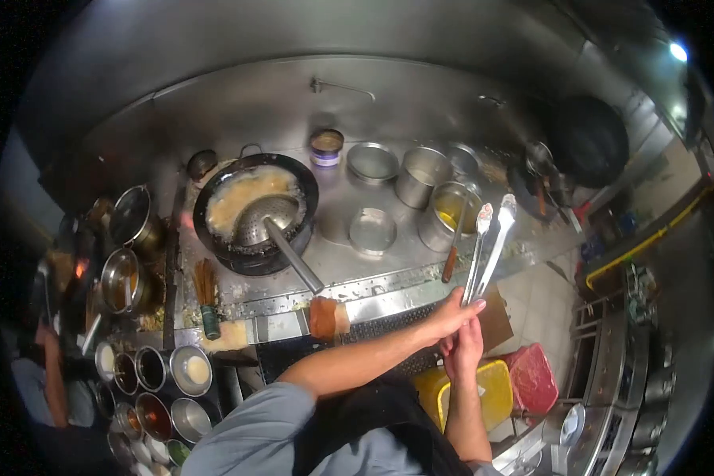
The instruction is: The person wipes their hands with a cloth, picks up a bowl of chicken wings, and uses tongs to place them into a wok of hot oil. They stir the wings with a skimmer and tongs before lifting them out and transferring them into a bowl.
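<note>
Metal tongs [496, 244] point up and away from me, their two arms spread apart and small pale bits stuck to one tip. My left hand [451, 314] is closed around their lower part. Just below it, my right hand [464, 347] is closed at the handle end, its fingers partly hidden. Behind the tongs, a metal pot [430, 232] holds yellow liquid and a wooden-handled ladle [451, 263]. Farther left, foaming oil fills a black wok [311, 190], with a perforated strainer ladle [292, 255] resting in it, its handle over the counter edge.
Metal pots [412, 190] and a purple-labelled tin [325, 151] stand behind. A bamboo brush [206, 301] lies front left, above several seasoning containers [190, 373]. Yellow [496, 397] and red [534, 379] bins stand by my right arm. Another person's arm [54, 373] shows far left.
</note>
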Demonstrator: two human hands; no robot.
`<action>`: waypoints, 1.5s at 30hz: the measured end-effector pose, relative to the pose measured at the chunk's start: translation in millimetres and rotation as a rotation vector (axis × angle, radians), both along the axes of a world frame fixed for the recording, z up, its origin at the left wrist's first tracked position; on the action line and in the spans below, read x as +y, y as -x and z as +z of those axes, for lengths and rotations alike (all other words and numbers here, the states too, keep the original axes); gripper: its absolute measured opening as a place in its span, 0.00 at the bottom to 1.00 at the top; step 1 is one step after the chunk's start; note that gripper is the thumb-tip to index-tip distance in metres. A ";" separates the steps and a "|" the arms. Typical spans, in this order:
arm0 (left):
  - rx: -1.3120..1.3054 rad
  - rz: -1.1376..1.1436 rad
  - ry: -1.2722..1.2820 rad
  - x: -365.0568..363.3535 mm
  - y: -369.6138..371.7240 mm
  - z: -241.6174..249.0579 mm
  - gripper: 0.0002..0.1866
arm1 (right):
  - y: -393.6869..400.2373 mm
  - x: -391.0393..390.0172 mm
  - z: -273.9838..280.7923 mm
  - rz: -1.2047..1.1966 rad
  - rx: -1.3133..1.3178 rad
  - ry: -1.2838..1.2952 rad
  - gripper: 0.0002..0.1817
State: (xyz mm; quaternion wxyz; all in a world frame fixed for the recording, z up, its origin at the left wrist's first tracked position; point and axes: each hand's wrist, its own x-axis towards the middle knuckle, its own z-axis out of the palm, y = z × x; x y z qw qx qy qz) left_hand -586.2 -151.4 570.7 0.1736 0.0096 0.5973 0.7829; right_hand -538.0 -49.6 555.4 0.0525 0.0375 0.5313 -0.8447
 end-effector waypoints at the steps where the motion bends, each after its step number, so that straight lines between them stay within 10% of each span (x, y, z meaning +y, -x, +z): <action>1: -0.044 -0.027 0.005 -16.2 7.1 9.0 0.28 | 18.9 -6.7 -3.8 0.061 -0.012 0.009 0.17; 8: 0.278 0.361 0.487 -98.3 1.9 -74.2 0.27 | 215.9 -85.6 -69.6 0.282 -0.034 -0.367 0.09; 12: -0.116 0.573 0.550 -133.9 -86.3 -69.2 0.19 | 386.1 -146.7 -193.2 0.078 0.715 -1.185 0.16; 18: -0.653 1.049 0.646 -81.8 -225.5 -101.8 0.12 | 515.9 -226.6 -229.5 0.677 0.587 -1.906 0.12; 22: -0.766 0.977 0.863 -14.2 -344.3 -175.0 0.11 | 540.0 -251.8 -241.0 0.454 0.489 -1.771 0.11; 30: -0.944 1.344 0.225 44.0 -433.9 -261.0 0.11 | 528.2 -234.0 -185.4 0.507 0.254 -1.645 0.12; 35: -0.342 1.531 -0.668 5.6 -471.6 -308.6 0.11 | 519.0 -220.9 -189.2 0.460 0.382 -1.726 0.12; 38: -0.673 1.615 -0.453 -4.4 -432.0 -262.2 0.10 | 506.8 -210.8 -181.8 0.419 0.402 -1.736 0.12; 39: -0.718 1.347 0.286 -16.3 -442.7 -287.9 0.10 | 499.4 -207.4 -176.2 0.445 0.392 -1.786 0.13; 45: -0.590 1.197 0.468 -83.1 -426.2 -234.3 0.12 | 411.8 -167.7 -138.4 0.392 0.402 -1.652 0.19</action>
